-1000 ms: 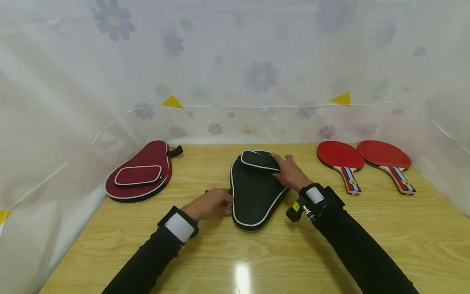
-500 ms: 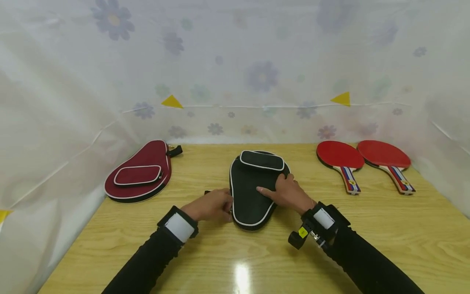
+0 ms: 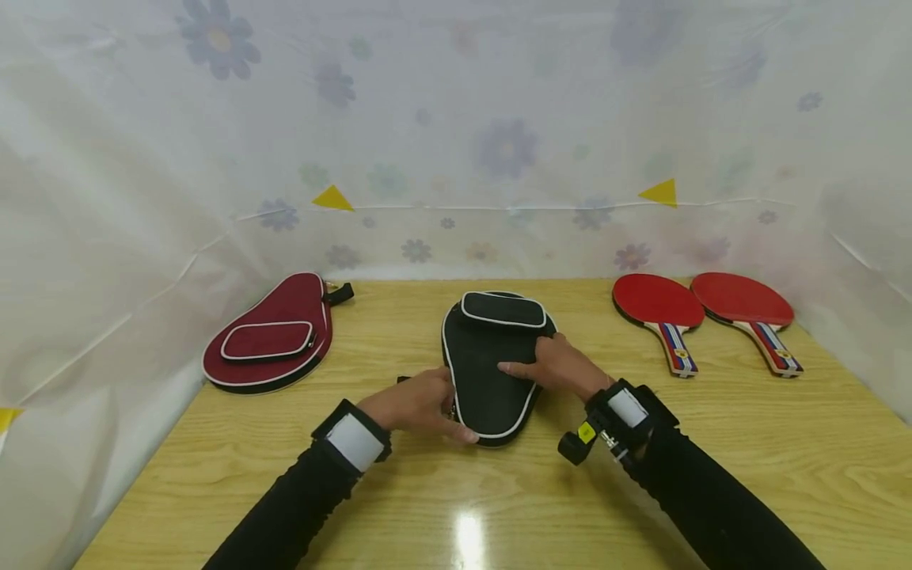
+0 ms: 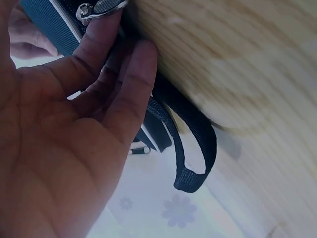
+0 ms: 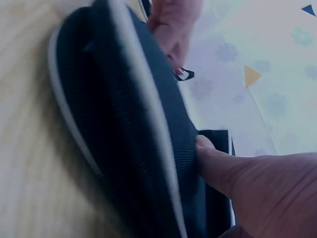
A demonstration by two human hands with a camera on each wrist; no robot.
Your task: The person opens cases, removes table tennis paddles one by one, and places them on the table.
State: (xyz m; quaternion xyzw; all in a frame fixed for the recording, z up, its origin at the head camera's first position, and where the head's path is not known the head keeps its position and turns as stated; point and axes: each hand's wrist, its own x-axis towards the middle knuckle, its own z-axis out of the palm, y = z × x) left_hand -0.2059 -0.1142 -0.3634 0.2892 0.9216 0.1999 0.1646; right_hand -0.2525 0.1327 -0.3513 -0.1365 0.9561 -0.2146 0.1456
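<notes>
A black table tennis bat case (image 3: 492, 356) with white piping and a front pocket (image 3: 503, 309) lies mid-table, narrow end toward me. My left hand (image 3: 420, 404) holds its left edge near the narrow end, the thumb at the tip. In the left wrist view, a metal zipper pull (image 4: 101, 9) sits right at a fingertip, and a black strap loop (image 4: 195, 134) sticks out beyond the fingers. My right hand (image 3: 563, 368) grips the right edge, thumb on top; its other fingers are mostly hidden. In the right wrist view, the case's side wall (image 5: 119, 119) shows.
A maroon bat case (image 3: 285, 305) with a black strap lies at the back left. Two red table tennis bats (image 3: 655, 299) (image 3: 744, 297) lie side by side at the back right, handles toward me. A flowered white sheet (image 3: 427, 142) hangs behind the wooden table (image 3: 399, 507).
My right hand has moved from the pocket down to the case's right edge. My left thumb has stretched out to the narrow end. The case has shifted slightly left.
</notes>
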